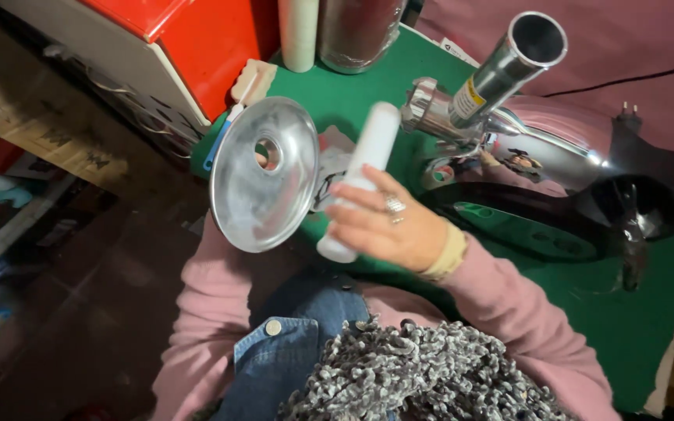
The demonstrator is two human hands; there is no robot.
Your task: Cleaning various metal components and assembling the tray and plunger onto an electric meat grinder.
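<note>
The right hand [388, 226] grips a white plastic cylinder [360, 175]; the left hand, mostly hidden, apparently holds the round metal tray [263, 175] beside a meat grinder [555, 148].

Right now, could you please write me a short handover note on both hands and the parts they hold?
Left hand: mostly hidden behind the metal tray, holding it up on edge; one finger shows through its centre hole.
Right hand: closed around the white pusher, held tilted beside the tray.
Grinder: lies on the green table, its feed tube open and bare.
Done: tray and pusher are both off the grinder.
Left: neither part is on the grinder or set down yet.
</note>
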